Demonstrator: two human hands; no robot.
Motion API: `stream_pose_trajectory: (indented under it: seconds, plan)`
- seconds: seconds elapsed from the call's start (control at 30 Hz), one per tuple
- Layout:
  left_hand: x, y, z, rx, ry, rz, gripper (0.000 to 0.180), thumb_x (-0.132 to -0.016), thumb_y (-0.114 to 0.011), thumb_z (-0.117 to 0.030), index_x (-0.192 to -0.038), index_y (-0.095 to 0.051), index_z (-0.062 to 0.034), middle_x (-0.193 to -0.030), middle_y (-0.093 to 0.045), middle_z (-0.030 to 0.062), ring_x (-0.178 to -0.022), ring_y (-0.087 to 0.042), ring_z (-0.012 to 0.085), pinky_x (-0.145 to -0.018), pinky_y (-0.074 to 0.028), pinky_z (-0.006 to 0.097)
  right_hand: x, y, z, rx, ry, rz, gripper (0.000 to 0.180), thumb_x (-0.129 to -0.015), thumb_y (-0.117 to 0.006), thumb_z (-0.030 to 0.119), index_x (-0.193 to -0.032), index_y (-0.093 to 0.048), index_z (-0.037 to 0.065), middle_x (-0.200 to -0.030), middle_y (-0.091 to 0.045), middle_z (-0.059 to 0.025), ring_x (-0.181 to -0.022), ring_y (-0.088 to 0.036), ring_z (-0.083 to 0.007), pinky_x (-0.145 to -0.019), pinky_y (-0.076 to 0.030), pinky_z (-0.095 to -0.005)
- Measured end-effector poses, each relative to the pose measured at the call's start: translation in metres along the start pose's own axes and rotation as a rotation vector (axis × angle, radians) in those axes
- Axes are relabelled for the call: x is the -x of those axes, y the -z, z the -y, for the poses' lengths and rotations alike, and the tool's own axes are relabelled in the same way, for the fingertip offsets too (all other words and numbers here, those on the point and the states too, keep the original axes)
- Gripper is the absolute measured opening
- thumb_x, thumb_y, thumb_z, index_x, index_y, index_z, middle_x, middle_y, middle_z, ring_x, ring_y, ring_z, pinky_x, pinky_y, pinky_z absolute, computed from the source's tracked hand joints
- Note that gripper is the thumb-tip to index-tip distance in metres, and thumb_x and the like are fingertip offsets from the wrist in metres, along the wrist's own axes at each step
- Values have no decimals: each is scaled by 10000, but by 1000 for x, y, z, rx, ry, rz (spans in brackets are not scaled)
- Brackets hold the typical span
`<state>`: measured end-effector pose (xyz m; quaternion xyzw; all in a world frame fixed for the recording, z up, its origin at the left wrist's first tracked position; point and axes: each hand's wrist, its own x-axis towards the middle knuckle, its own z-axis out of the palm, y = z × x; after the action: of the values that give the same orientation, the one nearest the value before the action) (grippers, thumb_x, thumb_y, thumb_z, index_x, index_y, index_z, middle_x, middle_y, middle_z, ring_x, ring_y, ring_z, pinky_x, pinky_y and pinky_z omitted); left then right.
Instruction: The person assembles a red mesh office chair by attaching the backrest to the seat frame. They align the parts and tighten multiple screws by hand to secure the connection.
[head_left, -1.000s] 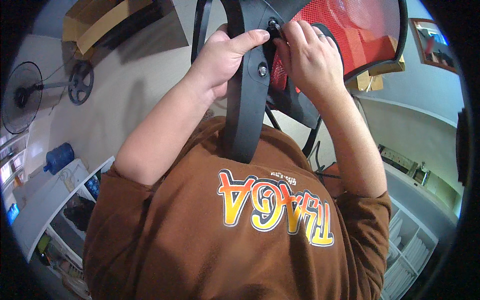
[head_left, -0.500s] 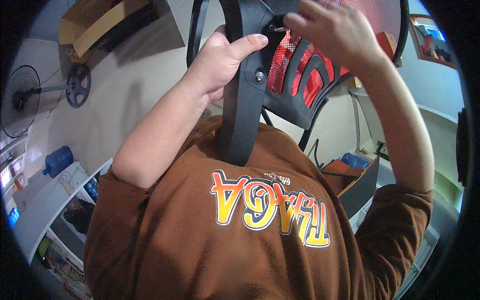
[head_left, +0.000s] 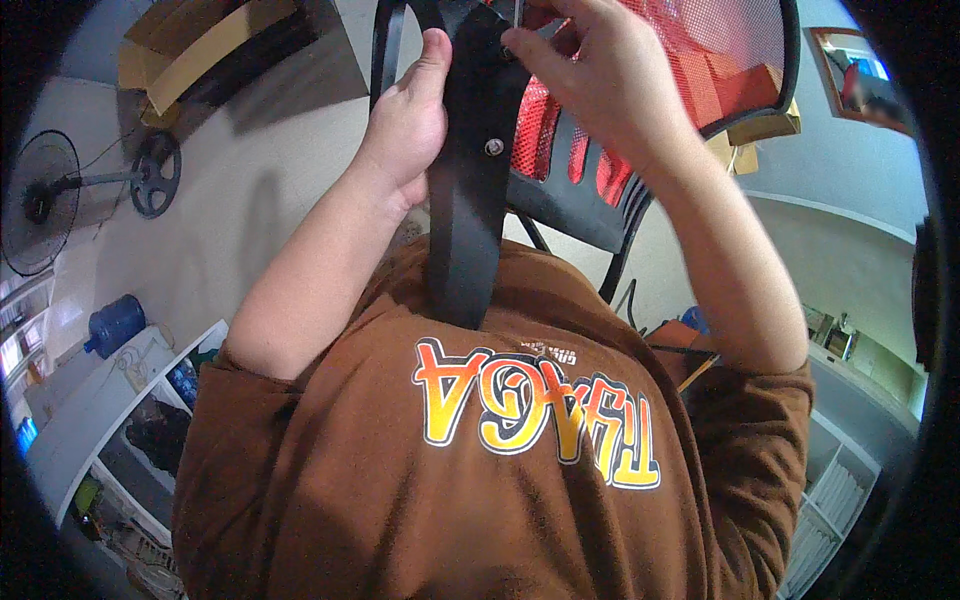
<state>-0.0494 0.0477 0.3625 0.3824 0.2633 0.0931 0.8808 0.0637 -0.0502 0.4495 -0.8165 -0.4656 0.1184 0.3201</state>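
A black curved chair armrest stands upright before my chest, its lower end against my brown shirt. My left hand grips its left edge, thumb pointing up and the other fingers hidden behind. A silver bolt sits in the armrest's face. Higher up, my right hand pinches a thin silver hex key at the armrest's upper right edge; the tool's far end is cut off by the frame. Behind that hand is the chair's red mesh backrest with its black frame.
An open cardboard box lies at the far left, with a standing fan below it. A blue water jug and white shelving are at the left. Another cardboard box stands behind the backrest.
My right hand has moved left and turned, and the hex key now points upward instead of sideways. My left thumb has lifted off the armrest's face. Armrest and backrest have shifted slightly left.
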Motion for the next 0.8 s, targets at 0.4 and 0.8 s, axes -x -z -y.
stream_pose_trajectory:
  seconds: [0.4,0.8]
  plan:
    - [-8,0,5,153,-15,74,511,-939,-435,-532,-1190,-539,-100,-1023,-618,47,-963,-607,166,-812,-536,357,27,-36,-15,442,375,-169,379,-821,-611,37,-1148,-660,221,-1030,-579,-36,-807,-638,-196,-663,-557,-324]
    - [-8,0,7,190,36,119,491,-952,-439,-508,-1189,-530,-87,-1046,-589,63,-989,-582,175,-852,-518,359,25,-51,-33,173,379,-380,172,-670,-779,276,-753,-696,151,-880,-574,-39,-774,-573,-241,-688,-473,-356]
